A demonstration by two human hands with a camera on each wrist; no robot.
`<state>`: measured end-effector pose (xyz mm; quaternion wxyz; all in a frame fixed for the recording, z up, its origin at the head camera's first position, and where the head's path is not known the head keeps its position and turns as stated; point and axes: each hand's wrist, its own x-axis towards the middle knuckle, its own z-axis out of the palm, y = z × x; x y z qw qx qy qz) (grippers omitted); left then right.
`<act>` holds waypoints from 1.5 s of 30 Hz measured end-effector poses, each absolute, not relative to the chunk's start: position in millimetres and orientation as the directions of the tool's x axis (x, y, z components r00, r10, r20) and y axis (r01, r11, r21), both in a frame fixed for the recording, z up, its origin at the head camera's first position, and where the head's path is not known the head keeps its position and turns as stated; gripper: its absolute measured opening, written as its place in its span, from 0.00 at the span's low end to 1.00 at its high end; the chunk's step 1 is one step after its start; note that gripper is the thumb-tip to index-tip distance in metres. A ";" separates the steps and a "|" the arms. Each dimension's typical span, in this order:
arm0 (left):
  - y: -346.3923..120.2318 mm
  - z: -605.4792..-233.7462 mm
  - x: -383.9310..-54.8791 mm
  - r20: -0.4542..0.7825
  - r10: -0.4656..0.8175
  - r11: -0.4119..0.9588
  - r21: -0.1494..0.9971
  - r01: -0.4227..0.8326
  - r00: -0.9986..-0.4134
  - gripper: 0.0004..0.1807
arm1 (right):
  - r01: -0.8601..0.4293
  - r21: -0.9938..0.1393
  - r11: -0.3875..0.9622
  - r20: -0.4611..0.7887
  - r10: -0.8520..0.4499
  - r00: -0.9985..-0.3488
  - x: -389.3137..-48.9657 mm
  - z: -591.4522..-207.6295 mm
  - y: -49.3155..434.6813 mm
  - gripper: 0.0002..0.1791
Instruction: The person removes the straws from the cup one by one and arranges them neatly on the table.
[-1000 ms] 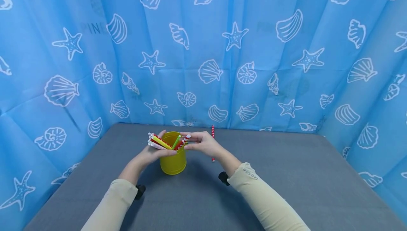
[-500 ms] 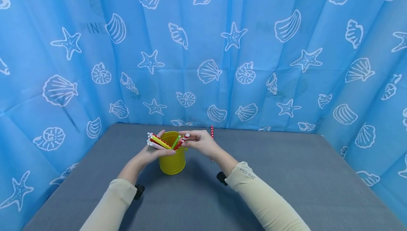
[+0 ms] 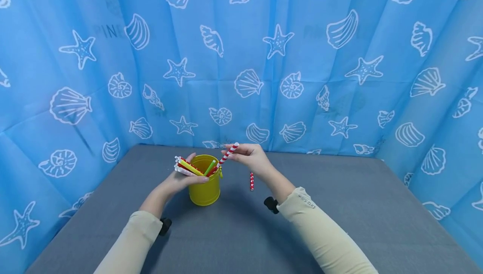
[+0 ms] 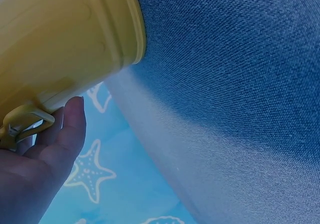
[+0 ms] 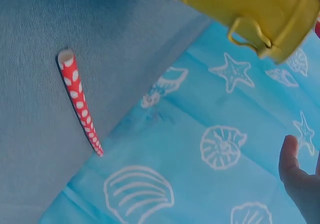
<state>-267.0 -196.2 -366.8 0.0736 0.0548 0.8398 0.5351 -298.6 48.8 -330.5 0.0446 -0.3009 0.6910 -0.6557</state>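
A yellow metal bucket (image 3: 203, 194) stands on the table with several paper straws leaning out of its mouth, among them a yellow straw (image 3: 191, 167) and a green straw (image 3: 209, 167). My left hand (image 3: 175, 184) grips the bucket near its rim, thumb in front and fingers behind. Beside its handle, fingers (image 4: 70, 129) show in the left wrist view. Right of the bucket, my right hand (image 3: 254, 161) pinches the upper part of a red-and-white striped straw (image 3: 229, 153); the straw's lower end is hidden in the bucket.
A red straw with white dots (image 5: 81, 102) lies on the grey table (image 3: 339, 223), partly behind my right hand in the head view. A blue curtain (image 3: 279, 68) with white shells and starfish closes off the back and sides.
My right hand has risen and moved right, raising the striped straw higher above the rim. The left hand and the bucket have stayed in place.
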 end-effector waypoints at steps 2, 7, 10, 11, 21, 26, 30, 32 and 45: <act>-196.0 -366.5 -266.4 -0.067 0.171 0.420 0.907 0.011 -0.983 0.58 | -0.378 -0.924 -0.050 0.358 -0.454 -0.816 -298.1 -327.0 52.9 0.14; -196.2 -366.5 -265.7 -0.076 0.169 0.419 0.908 0.002 -0.983 0.58 | -0.413 -0.907 -0.085 0.411 -0.399 -0.820 -296.8 -316.5 62.8 0.15; -196.5 -366.2 -266.7 -0.073 0.174 0.412 0.911 0.005 -0.982 0.58 | -0.438 -0.894 -0.096 0.442 -0.348 -0.827 -296.5 -310.0 69.2 0.16; -196.6 -366.1 -267.0 -0.073 0.176 0.413 0.911 0.007 -0.982 0.58 | -0.449 -0.888 -0.095 0.454 -0.332 -0.827 -296.2 -307.9 71.5 0.17; -198.3 -366.9 -267.4 -0.079 0.184 0.414 0.910 0.004 -0.980 0.57 | -0.556 -0.824 -0.108 0.566 -0.190 -0.802 -297.6 -288.3 90.9 0.17; -198.1 -366.1 -266.2 -0.079 0.188 0.411 0.912 0.005 -0.979 0.57 | -0.548 -0.834 -0.071 0.551 -0.175 -0.816 -300.7 -283.9 101.2 0.18; -197.5 -365.9 -266.2 -0.088 0.187 0.414 0.910 -0.002 -0.978 0.57 | -0.496 -0.867 -0.034 0.495 -0.157 -0.854 -305.1 -286.1 109.4 0.21; -197.6 -365.6 -266.0 -0.088 0.187 0.417 0.909 -0.002 -0.978 0.57 | -0.474 -0.880 -0.023 0.473 -0.127 -0.872 -307.8 -287.7 112.3 0.22; -196.9 -364.3 -263.8 -0.078 0.193 0.414 0.910 0.009 -0.978 0.57 | -0.462 -0.858 0.224 0.420 -0.214 -0.882 -318.0 -308.1 130.9 0.18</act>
